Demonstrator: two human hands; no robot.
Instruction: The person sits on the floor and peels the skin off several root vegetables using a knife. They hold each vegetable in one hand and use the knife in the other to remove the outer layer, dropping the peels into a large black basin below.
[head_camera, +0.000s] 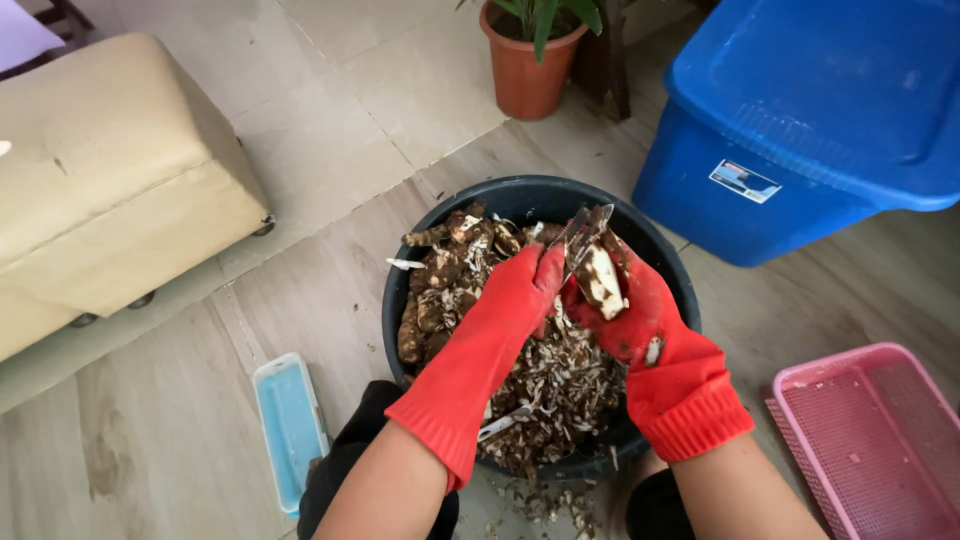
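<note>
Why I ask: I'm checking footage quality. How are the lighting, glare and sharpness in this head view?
Head view: soft, even daylight with faint shadows; a mild sheen on the blue bin's lid; the left hand, the right hand and the black tub are fairly sharp; slight softness in the peelings; the wide lens bends the edges.

Roots (430, 310) fill the basin (520, 195), between lid (288, 425) left and basket (880, 440) right.

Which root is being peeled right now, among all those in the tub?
Find the round black tub on the floor, beside the blue bin. Above its far side, the red-gloved right hand grips one root. Unlike the brown roots below, it shows pale peeled flesh.
</note>
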